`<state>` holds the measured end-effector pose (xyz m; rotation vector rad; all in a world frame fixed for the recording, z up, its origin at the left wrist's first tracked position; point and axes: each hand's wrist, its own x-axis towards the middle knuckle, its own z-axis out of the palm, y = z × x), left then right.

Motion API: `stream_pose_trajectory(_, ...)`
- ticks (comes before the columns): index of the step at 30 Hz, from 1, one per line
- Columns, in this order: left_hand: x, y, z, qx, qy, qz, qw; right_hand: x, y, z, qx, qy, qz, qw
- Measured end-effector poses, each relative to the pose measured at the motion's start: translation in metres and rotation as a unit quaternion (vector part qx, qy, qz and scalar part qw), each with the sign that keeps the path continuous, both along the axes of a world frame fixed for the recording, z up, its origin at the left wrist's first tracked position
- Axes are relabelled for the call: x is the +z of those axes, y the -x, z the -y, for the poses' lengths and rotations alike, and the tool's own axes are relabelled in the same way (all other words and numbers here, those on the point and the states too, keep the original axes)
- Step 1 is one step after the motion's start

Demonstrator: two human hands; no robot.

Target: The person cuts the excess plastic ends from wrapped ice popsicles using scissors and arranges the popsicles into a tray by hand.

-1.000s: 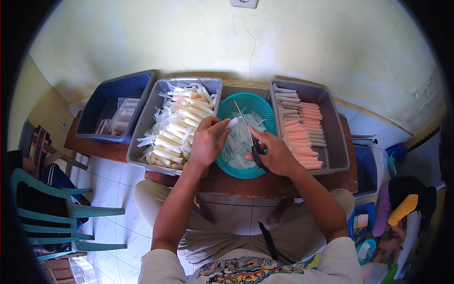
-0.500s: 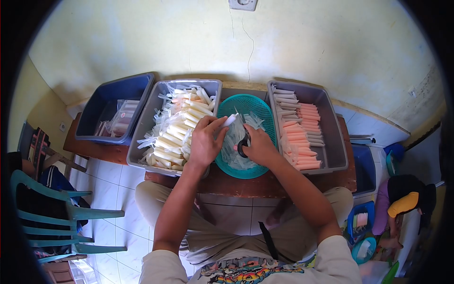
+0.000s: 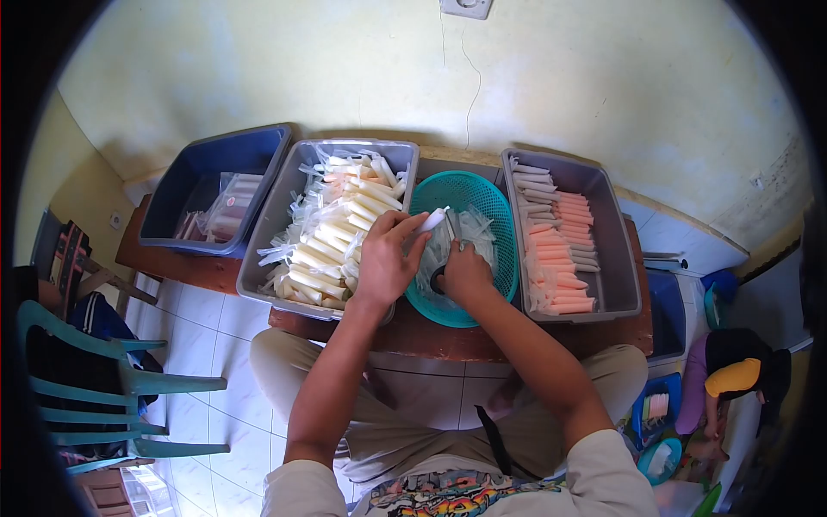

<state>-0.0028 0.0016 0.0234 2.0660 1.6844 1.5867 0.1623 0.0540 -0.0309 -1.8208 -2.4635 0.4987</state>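
Note:
My left hand (image 3: 385, 265) pinches a pale, filled plastic ice-pop tube (image 3: 429, 221), its tip pointing up and right. A pair of scissors (image 3: 452, 229) with dark handles is gripped in my right hand (image 3: 468, 274), blades upward beside the tube's tip. I cannot tell whether the blades touch it. Both hands are over a turquoise perforated basket (image 3: 444, 178) holding clear plastic scraps (image 3: 475, 234). To the left, a grey bin (image 3: 248, 289) is heaped with cream and a few orange tubes (image 3: 320, 252). The right grey bin (image 3: 622, 267) has rows of pink and pale tubes (image 3: 556, 267).
A dark blue bin (image 3: 164, 241) with packaged tubes stands at the far left of the wooden bench (image 3: 431, 343). A green plastic chair (image 3: 129, 383) is at lower left. Another person (image 3: 732, 370) is low at the right, near a blue basket (image 3: 642, 414) and a turquoise bowl (image 3: 646, 470).
The whole view has shifted slightly, so bench and bins appear further right. My right hand and the scissors have turned a little; my left hand still holds the tube.

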Motion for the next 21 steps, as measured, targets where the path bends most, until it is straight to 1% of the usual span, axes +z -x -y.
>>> stream_pose_trajectory(5, 0.002, -0.003, -0.002, -0.008, -0.002, 0.004, 1.000, -0.004, 0.003, -0.004, 0.004, 0.008, 0.008, 1.000)
stream_pose_trajectory(8, 0.004, -0.005, 0.000, -0.009, 0.011, -0.016, 1.000, -0.001, 0.003, -0.003, 0.006, 0.012, 0.011, 1.000)
stream_pose_trajectory(14, 0.006, -0.006, -0.001, -0.030, -0.003, -0.001, 1.000, 0.010, 0.000, -0.002, 0.008, 0.036, 0.007, 0.999)
stream_pose_trajectory(16, 0.010, -0.008, 0.002, -0.042, 0.022, 0.014, 0.999, 0.014, -0.001, 0.001, 0.007, 0.036, 0.001, 0.999)
stream_pose_trajectory(19, 0.016, -0.013, 0.003, -0.058, 0.034, 0.027, 0.997, 0.027, -0.006, 0.010, 0.011, 0.026, -0.040, 0.999)
stream_pose_trajectory(21, 0.020, -0.018, 0.002, -0.075, 0.034, 0.037, 0.996, 0.037, -0.009, 0.012, 0.056, -0.023, -0.125, 0.990)
